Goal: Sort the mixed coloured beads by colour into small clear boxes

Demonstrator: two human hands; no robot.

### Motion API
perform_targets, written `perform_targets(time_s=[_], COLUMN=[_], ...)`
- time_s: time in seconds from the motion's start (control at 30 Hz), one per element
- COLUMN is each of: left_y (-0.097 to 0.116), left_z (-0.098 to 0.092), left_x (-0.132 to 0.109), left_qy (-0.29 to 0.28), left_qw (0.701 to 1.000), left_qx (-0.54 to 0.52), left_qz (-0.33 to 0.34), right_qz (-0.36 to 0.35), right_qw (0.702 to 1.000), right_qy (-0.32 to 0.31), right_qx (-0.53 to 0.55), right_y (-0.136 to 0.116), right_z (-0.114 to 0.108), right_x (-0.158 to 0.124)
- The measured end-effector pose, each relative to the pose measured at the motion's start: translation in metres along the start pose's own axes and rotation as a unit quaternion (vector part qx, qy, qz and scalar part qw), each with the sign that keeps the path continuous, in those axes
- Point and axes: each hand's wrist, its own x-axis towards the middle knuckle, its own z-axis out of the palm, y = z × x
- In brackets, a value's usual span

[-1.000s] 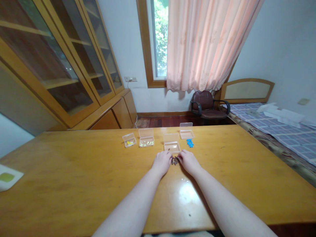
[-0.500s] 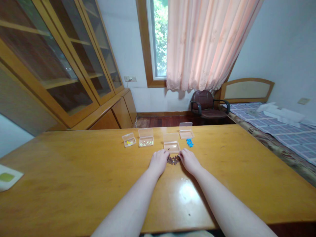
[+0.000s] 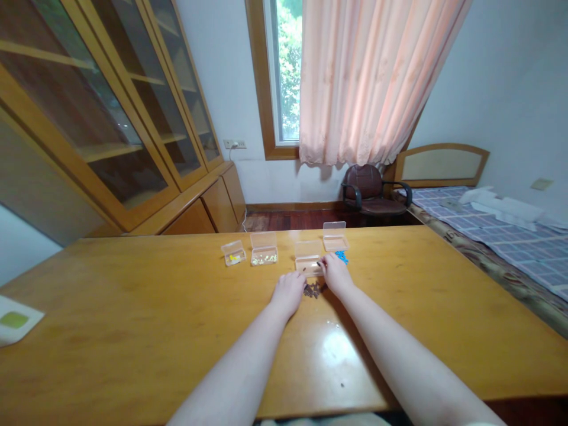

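Note:
A pile of small brown pieces (image 3: 313, 290) lies on the table, too small to tell their kind. At its left edge rests my left hand (image 3: 289, 291), fingers curled in and touching the pile; what they hold, if anything, is hidden. My right hand (image 3: 336, 273) pinches one small dark brown piece (image 3: 319, 264) at the right side of an open clear plastic box (image 3: 302, 271). Inside that box lies another brown piece (image 3: 304, 269). Blue pieces (image 3: 341, 256) sit just beyond my right hand, partly covered by it.
Further clear boxes stand open along the far side: one with yellow pieces (image 3: 234, 259), one with pale pieces (image 3: 265, 259), and one at the right (image 3: 336, 243). A dark speck (image 3: 342, 385) lies near the front edge of the wooden table (image 3: 155, 307).
My right hand has moved forward from the brown pile to the clear box, with a brown piece between its fingertips. My left hand stays beside the pile.

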Motion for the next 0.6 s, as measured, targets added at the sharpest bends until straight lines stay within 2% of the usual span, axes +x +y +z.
perform_targets(time_s=[0.13, 0.23, 0.37, 0.6], left_y=[-0.001, -0.004, -0.008, -0.011], left_z=[-0.004, -0.011, -0.019, -0.015], left_x=[-0.003, -0.007, -0.01, -0.007], left_qy=[0.001, -0.005, -0.033, -0.046], left_qw=[1.0, 0.999, 0.996, 0.996], left_qx=[-0.016, -0.041, -0.073, -0.059], left_qz=[0.013, 0.019, 0.047, 0.043], right_qz=[0.012, 0.017, 0.012, 0.014], right_qw=[0.999, 0.998, 0.992, 0.993], right_qy=[-0.023, -0.049, -0.114, -0.112], right_qx=[0.018, 0.038, 0.055, 0.046], right_y=[0.008, 0.015, 0.021, 0.03], right_z=[0.006, -0.004, -0.019, -0.019], right_x=[0.0, -0.002, -0.011, -0.028])
